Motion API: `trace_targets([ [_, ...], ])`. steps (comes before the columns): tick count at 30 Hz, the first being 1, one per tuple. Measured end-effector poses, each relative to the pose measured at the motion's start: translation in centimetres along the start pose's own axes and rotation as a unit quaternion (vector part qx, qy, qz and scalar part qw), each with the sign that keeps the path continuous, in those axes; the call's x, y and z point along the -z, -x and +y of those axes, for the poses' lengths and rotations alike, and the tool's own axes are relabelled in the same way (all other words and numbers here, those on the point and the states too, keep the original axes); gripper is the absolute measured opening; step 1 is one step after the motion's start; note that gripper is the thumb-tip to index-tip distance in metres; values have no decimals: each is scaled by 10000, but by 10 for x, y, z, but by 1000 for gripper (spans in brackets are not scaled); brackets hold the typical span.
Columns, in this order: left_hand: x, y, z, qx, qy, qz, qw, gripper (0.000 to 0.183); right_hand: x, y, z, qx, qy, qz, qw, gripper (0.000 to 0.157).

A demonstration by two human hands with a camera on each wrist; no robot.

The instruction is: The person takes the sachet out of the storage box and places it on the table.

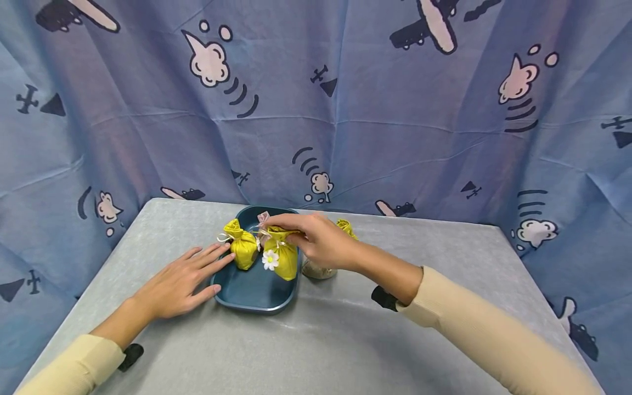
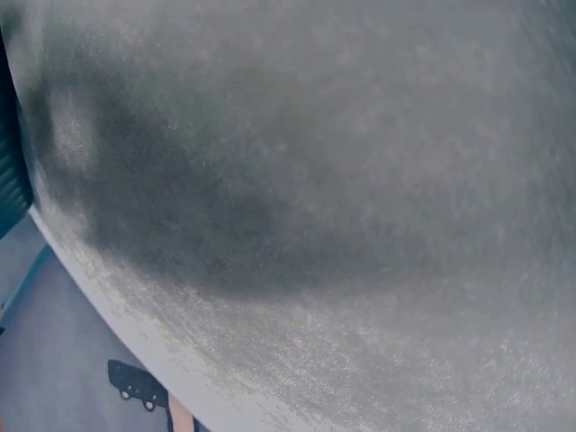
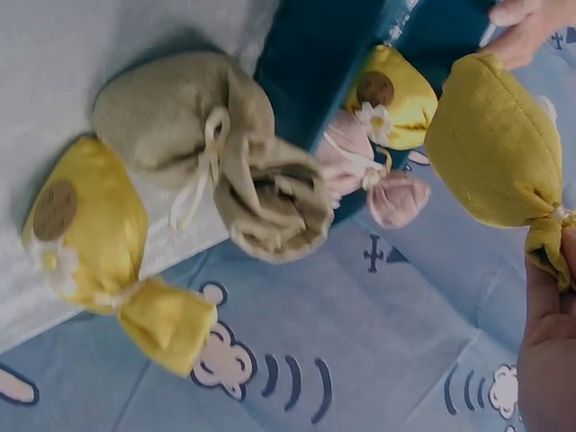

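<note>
My right hand pinches a yellow drawstring pouch with a white flower by its gathered neck. The pouch hangs over the right side of a dark teal tray. Fingers of my left hand are straight and spread at the tray's left rim, fingertips beside another yellow pouch in the tray. Behind the held pouch, a pink pouch is in the tray, partly hidden in the head view. The left wrist view shows neither the pouches nor the hand.
Right of the tray, a beige drawstring pouch and a further yellow pouch lie on the grey-covered table. My right hand partly covers both in the head view. A blue patterned curtain hangs behind the table.
</note>
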State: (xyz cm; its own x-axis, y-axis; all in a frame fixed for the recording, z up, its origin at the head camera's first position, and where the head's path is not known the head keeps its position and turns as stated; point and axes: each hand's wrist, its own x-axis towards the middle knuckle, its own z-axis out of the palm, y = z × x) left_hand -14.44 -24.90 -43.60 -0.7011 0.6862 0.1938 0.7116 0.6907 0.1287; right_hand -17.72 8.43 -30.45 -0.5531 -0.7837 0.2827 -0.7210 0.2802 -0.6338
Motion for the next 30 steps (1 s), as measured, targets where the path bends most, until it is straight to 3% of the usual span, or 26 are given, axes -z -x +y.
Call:
trace_targets([
  [10, 0, 1, -1, -31, -19, 24, 10000, 64, 27, 15, -13, 88, 245, 132, 9996, 46],
  [17, -1, 0, 0, -27, -67, 4, 10000, 64, 45, 38, -17, 90, 334, 384, 9987, 46],
  [30, -1, -1, -1, -65, -48, 44, 10000, 63, 71, 82, 3, -197, 707, 853, 9937, 47],
])
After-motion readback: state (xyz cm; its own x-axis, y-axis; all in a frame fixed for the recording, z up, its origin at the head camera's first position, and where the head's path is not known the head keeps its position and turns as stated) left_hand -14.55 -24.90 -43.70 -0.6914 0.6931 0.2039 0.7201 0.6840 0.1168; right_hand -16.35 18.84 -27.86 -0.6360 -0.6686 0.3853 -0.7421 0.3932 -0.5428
